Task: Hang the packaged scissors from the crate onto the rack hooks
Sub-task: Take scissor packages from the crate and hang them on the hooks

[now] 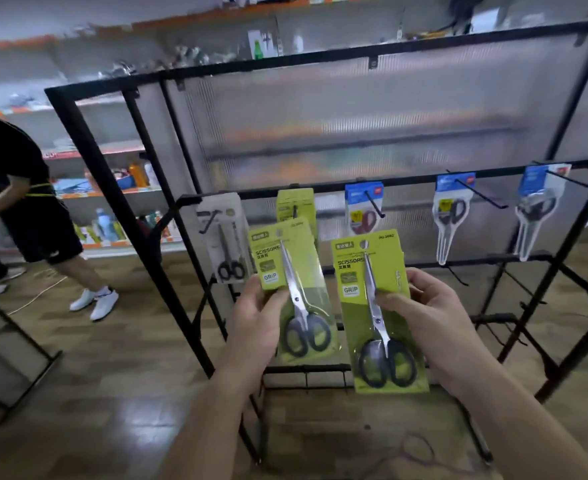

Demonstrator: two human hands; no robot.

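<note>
Two held: left pack (pixel 271 258), right pack (pixel 389 268), both printed "SCISSORS", "GRIP".

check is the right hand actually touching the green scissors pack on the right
Touching. The head view shows the right hand pinching the right green scissors pack, thumb pressed on its front.

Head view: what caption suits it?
Left hand grips the left scissors pack, right hand the right scissors pack, facing the black rack.

Bystander (pixel 26 202) (black clothes), stocked shelves (pixel 112 188), wooden floor (pixel 112 393)
</note>
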